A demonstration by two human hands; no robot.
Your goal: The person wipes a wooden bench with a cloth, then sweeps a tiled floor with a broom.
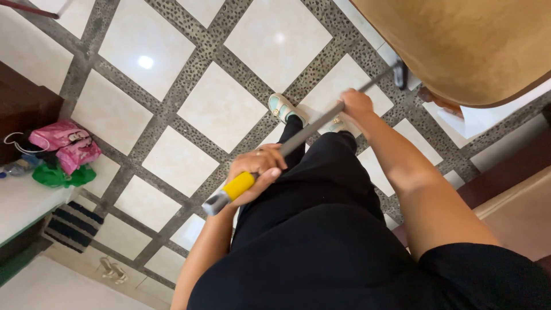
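A long grey pole (310, 127) with a yellow grip near its top end runs from lower left to upper right over the tiled floor. My left hand (256, 170) is closed around the pole just above the yellow grip. My right hand (356, 105) grips the pole farther down. The pole's lower end reaches under a tan cushioned seat (470, 46), where a dark fitting (400, 74) shows. My black trousers and a pale green shoe (283, 107) are below the pole.
Cream square tiles with speckled grey bands (189, 80) cover the floor. Pink bags (60, 143) and a green bag lie at the left by dark wooden furniture (23, 109). A striped mat (73, 224) and sandals (112, 268) sit at lower left. A wooden step is at the right.
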